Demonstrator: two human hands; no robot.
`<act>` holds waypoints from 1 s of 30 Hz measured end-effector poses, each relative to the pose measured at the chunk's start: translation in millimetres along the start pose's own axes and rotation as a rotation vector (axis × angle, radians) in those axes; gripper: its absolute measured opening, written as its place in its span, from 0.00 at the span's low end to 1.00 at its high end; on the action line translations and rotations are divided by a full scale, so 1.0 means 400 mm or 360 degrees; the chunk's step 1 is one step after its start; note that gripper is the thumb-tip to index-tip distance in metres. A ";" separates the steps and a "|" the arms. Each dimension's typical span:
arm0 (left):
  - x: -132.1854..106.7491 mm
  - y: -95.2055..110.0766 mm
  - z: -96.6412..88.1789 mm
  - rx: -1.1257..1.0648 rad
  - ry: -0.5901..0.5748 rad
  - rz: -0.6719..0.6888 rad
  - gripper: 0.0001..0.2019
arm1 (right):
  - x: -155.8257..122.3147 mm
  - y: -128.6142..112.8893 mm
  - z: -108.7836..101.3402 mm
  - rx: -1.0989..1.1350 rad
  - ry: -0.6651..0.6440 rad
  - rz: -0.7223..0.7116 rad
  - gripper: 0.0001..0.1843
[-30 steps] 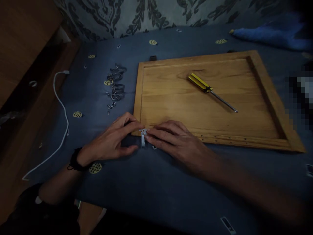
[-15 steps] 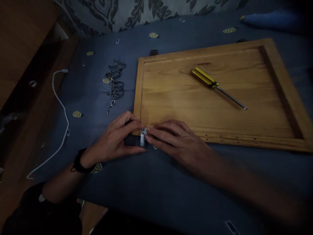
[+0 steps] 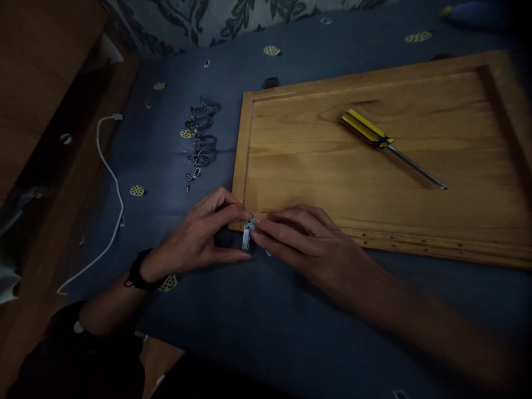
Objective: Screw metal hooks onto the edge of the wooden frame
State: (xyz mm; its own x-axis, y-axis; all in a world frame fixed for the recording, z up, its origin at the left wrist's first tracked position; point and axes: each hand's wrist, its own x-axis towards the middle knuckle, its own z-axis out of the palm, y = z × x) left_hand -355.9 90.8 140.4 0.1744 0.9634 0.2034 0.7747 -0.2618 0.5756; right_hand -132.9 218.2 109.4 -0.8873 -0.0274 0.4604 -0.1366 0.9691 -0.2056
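Note:
A small silvery metal hinge [image 3: 246, 234] sits at the near left corner of a framed wooden panel [image 3: 299, 160]. My left hand [image 3: 208, 227] grips it from the left, index finger at its upper end and thumb by its lower end. From the right, the index and middle fingertips of my right hand [image 3: 307, 235] press against the same hinge; its thumb is hidden. A screwdriver [image 3: 369, 130] with a yellow and black handle lies on the panel beyond my right hand, its shaft pointing right and towards me.
Left of the panel, a cluster of metal hardware [image 3: 201, 133] and several loose screws [image 3: 190, 178] lie on the blue patterned cloth [image 3: 233, 310]. A white cable [image 3: 112, 172] curves along the left side. Small holes dot the panel's near edge.
My view has shifted slightly, so the panel and screwdriver appear larger and further right. Both hands stay at the hinge, with hardly any finger movement.

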 end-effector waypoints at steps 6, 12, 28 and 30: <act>-0.003 0.000 0.001 -0.0008 -0.0003 -0.0037 0.22 | -0.002 0.001 0.004 -0.0025 0.0002 -0.0008 0.20; -0.003 -0.003 0.000 -0.0010 -0.0004 -0.0019 0.23 | -0.001 0.003 0.001 -0.0004 -0.0027 -0.0009 0.21; -0.006 -0.003 -0.004 -0.0079 -0.0009 -0.0024 0.23 | 0.000 0.005 0.003 0.0047 0.0037 -0.0037 0.19; -0.006 -0.003 -0.005 -0.0084 -0.0006 -0.0028 0.23 | 0.002 0.003 0.000 0.0021 0.0042 -0.0035 0.19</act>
State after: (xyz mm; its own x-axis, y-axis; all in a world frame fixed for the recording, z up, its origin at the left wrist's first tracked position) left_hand -358.3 88.9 140.7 0.1632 0.9681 0.1901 0.7445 -0.2473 0.6201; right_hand -133.9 219.3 109.5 -0.8722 -0.0423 0.4874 -0.1623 0.9649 -0.2066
